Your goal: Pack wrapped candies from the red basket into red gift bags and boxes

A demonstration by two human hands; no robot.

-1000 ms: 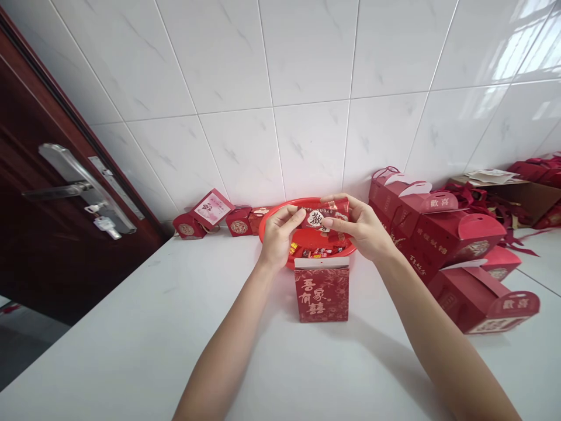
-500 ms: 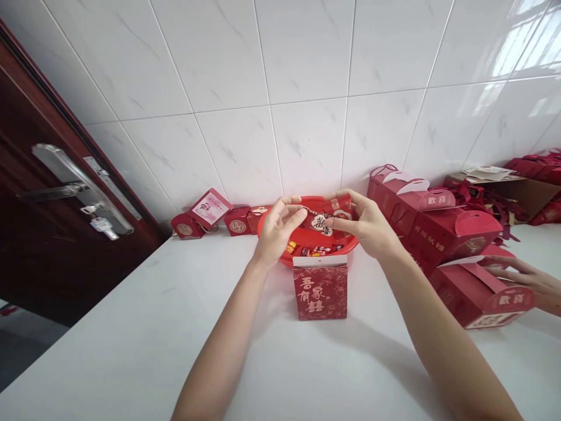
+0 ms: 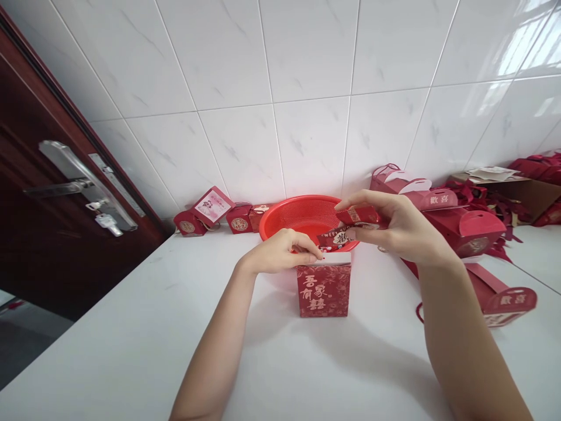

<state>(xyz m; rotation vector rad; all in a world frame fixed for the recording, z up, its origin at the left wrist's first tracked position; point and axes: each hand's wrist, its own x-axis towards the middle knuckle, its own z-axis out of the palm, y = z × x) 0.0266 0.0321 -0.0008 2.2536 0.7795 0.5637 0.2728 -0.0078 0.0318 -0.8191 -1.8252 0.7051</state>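
Note:
A red box (image 3: pixel 324 291) with gold characters stands upright on the white table, its pale top flap raised. My left hand (image 3: pixel 283 251) is at the box's top left edge, its fingers pinched together; what they grip is too small to make out. Above and to the right of the box, my right hand (image 3: pixel 394 225) holds red candy packets (image 3: pixel 359 216) between thumb and fingers. Behind both hands sits a red plastic basket (image 3: pixel 302 210), with some wrapped sweets partly hidden at its near side.
Small red boxes (image 3: pixel 240 219) line the wall at the left. Larger red handled boxes (image 3: pixel 464 231) stand at the right, beside ribbons and an open cardboard box (image 3: pixel 530 196). A dark red door (image 3: pixel 26 175) is at the far left.
My left hand has come down from the packets to the box's top edge. My right hand has moved right and nearer with the packets. Another person's hand at the right has left the view.

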